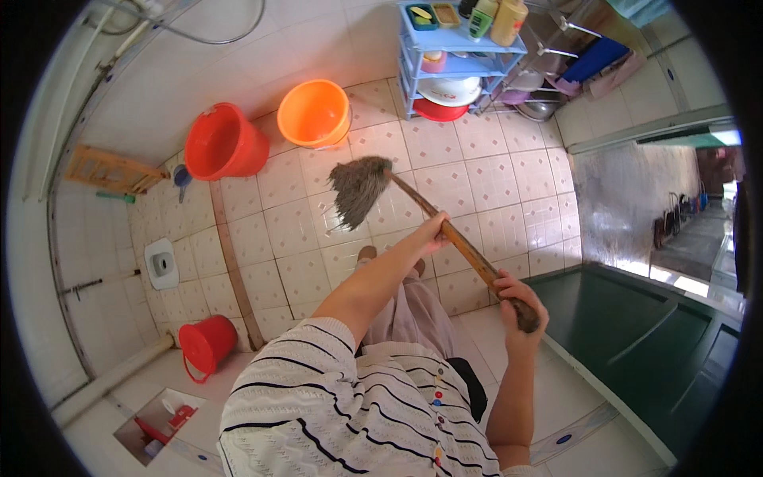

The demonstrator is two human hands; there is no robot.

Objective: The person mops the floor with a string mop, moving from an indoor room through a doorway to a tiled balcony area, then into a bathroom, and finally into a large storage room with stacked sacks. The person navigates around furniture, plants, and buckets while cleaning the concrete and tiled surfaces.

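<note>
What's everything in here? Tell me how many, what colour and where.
Mop: 1, grey strands, brown shaft, centre
Orange bucket: 1, orange, upper centre
Red buckets: 2, red, upper left and lower left
Shelf unit: 1, light blue, top
Bottles: at least 2, green-white and tan, on shelf unit
Basins: at least 2, white and red, lower shelf
Dipper: 1, dark blue, left of upper red bucket
Wooden rack: 1, tan, far left
Squat toilet: 1, white, left
Door: 1, dark green, right
Tiled floor: 1, cream, middle
Small items: several, mixed, uncounted, around edges
Striped top: 1, white and black, bottom centre
Shoes: 2, brown, below mop
Left fingers: 1 hand, bare, around mid-shaft
Right fingers: 1 hand, bare, near shaft's end
</note>
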